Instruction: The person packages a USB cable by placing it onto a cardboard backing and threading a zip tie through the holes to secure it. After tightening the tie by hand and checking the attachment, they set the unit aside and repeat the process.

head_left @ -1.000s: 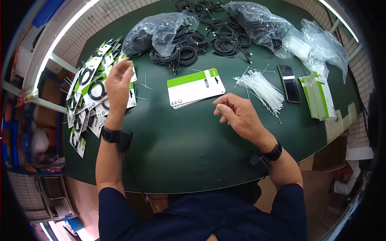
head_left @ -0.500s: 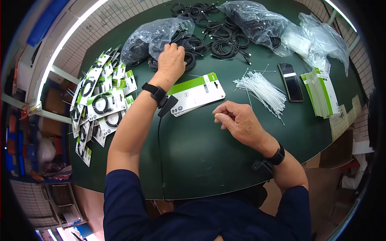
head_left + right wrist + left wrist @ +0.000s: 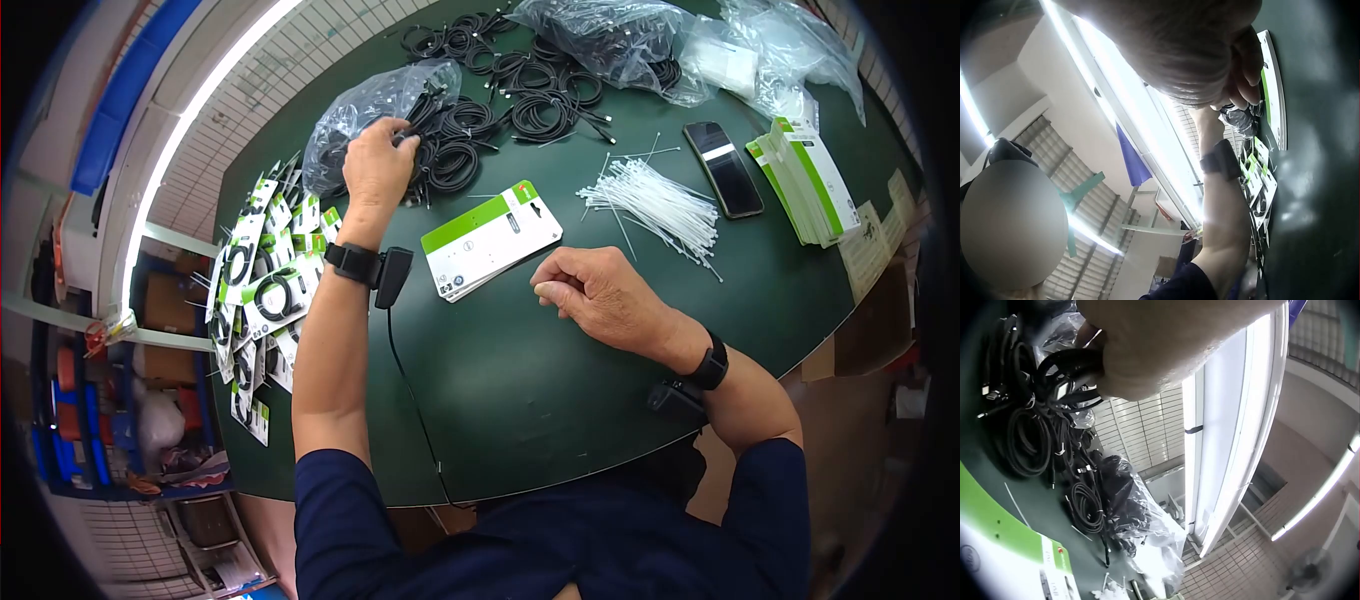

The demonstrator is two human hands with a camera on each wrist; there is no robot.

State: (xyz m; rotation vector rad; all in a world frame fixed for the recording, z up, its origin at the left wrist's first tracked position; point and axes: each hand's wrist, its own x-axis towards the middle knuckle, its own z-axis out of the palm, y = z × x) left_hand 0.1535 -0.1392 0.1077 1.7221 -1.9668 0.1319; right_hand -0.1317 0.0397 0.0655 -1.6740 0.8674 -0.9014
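My left hand (image 3: 378,172) is at the near edge of the cable pile, beside the clear plastic bag. In the left wrist view its fingers grip a coiled black cable (image 3: 1072,370); the fingertips are mostly hidden behind the palm. Several more coiled black cables (image 3: 455,165) lie right by it. A short stack of white and green cards (image 3: 490,245) lies flat in the middle of the table. Close to that stack's right corner, my right hand (image 3: 610,300) hangs with loosely curled fingers and holds nothing visible.
Finished-looking cards with cables (image 3: 275,295) are heaped at the left. White cable ties (image 3: 655,205), a phone (image 3: 722,168) and a stack of cards (image 3: 805,185) lie to the right. Plastic bags (image 3: 610,40) fill the table's back, and a wire (image 3: 410,400) trails from my left wrist.
My left hand has moved from the carded cables at the left to the cable pile, then drawn slightly back left with a cable. The right hand stays by the card stack. The head view has shifted.
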